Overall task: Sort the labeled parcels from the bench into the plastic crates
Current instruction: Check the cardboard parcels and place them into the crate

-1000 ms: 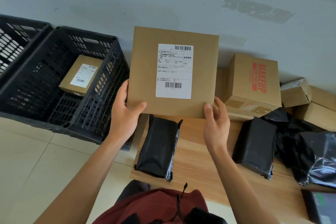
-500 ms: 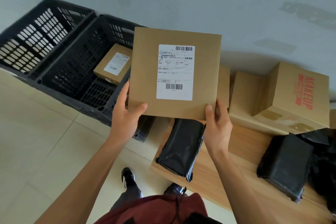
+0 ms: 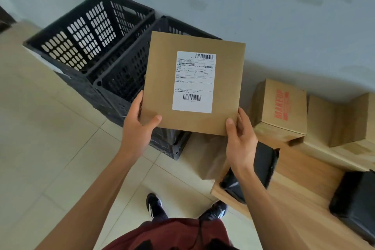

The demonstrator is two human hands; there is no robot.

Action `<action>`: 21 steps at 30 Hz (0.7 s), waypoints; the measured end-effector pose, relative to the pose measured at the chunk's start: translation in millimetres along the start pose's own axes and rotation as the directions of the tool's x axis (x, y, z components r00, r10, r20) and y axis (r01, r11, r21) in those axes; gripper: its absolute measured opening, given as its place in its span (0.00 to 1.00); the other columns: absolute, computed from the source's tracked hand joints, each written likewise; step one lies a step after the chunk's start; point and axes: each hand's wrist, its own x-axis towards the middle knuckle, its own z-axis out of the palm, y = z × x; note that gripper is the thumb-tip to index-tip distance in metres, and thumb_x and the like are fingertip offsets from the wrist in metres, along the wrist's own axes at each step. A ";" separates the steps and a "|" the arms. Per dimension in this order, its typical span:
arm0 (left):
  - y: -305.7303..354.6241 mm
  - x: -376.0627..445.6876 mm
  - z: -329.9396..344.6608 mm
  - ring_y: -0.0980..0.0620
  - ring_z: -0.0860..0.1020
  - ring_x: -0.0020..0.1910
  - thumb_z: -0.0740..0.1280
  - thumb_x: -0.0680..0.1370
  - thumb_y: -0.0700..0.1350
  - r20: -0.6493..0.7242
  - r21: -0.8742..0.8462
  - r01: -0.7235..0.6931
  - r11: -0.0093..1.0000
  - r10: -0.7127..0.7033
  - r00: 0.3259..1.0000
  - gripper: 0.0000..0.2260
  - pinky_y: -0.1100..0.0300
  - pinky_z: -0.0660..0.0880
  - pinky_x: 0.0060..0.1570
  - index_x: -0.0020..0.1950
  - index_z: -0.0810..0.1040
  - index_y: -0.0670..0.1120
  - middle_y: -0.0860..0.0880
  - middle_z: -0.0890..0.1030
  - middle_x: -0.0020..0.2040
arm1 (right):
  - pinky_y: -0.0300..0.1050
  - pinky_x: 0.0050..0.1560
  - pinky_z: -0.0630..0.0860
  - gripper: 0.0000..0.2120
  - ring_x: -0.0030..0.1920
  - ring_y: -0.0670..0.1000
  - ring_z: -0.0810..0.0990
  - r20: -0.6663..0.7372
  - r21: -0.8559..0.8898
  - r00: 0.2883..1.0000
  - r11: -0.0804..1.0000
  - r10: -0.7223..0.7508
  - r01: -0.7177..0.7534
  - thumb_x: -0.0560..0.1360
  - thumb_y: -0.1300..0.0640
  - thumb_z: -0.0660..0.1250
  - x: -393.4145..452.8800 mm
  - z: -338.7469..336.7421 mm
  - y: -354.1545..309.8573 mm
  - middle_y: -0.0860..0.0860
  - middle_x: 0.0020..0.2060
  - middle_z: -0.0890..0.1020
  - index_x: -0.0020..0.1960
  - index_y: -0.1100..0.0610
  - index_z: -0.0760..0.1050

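because i need to read the label (image 3: 193, 81) before choosing a crate, i hold the flat cardboard parcel (image 3: 192, 85) upright with its printed face toward me, my left hand (image 3: 138, 128) pinching its lower left corner, thumb on the front, and my right hand (image 3: 241, 138) pinching its lower right corner the same way. both hands are closed on the parcel, gripping only the bottom edge so nothing covers the label.

two black plastic crates (image 3: 121, 71) stand on the floor beyond my left hand, side by side and touching; the parcel hangs in front of the nearer one and hides most of its inside, so i cannot tell what it holds. the farther one looks empty.

to the right of my right hand the desk (image 3: 300, 174) carries what is left: two black bagged parcels, one (image 3: 263, 162) just under my right wrist, one (image 3: 355, 201) well off to the right, and a cardboard box with red lettering (image 3: 282, 105), with at least two plainer boxes (image 3: 345, 119) beyond it.
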 end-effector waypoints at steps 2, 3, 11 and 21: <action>-1.4 8.9 -24.4 0.59 0.76 0.69 0.71 0.79 0.35 0.013 0.005 -0.023 1.000 0.023 1.000 0.35 0.52 0.75 0.70 0.82 0.63 0.54 0.58 0.77 0.72 | 0.41 0.66 0.77 0.21 0.64 0.38 0.80 -0.022 -0.005 1.000 1.000 -0.015 0.015 0.86 0.54 0.63 -6.8 24.6 -7.2 0.39 0.63 0.83 0.78 0.49 0.70; -2.5 13.9 -35.6 0.59 0.77 0.69 0.71 0.79 0.35 0.018 0.006 -0.032 0.999 0.032 0.999 0.35 0.51 0.75 0.70 0.82 0.63 0.54 0.58 0.77 0.71 | 0.42 0.66 0.77 0.21 0.63 0.38 0.80 -0.025 -0.006 0.999 1.000 -0.019 0.019 0.86 0.54 0.63 -9.5 36.1 -10.2 0.39 0.63 0.83 0.78 0.50 0.70; 1.1 52.5 -86.3 0.65 0.76 0.67 0.70 0.80 0.35 0.023 -0.004 0.000 1.000 0.000 1.000 0.37 0.65 0.73 0.64 0.84 0.58 0.52 0.61 0.75 0.73 | 0.37 0.64 0.77 0.20 0.62 0.37 0.80 -0.019 0.028 1.000 1.000 0.005 -0.005 0.85 0.54 0.64 -12.4 94.3 -34.1 0.38 0.62 0.83 0.77 0.49 0.71; 4.9 156.9 -88.5 0.64 0.78 0.63 0.71 0.80 0.36 0.089 0.137 0.003 0.991 -0.015 0.996 0.30 0.61 0.76 0.62 0.79 0.67 0.53 0.59 0.79 0.67 | 0.26 0.54 0.75 0.17 0.56 0.32 0.81 -0.022 0.068 0.996 0.994 0.088 -0.087 0.84 0.59 0.66 70.5 131.7 -46.2 0.27 0.52 0.83 0.70 0.44 0.75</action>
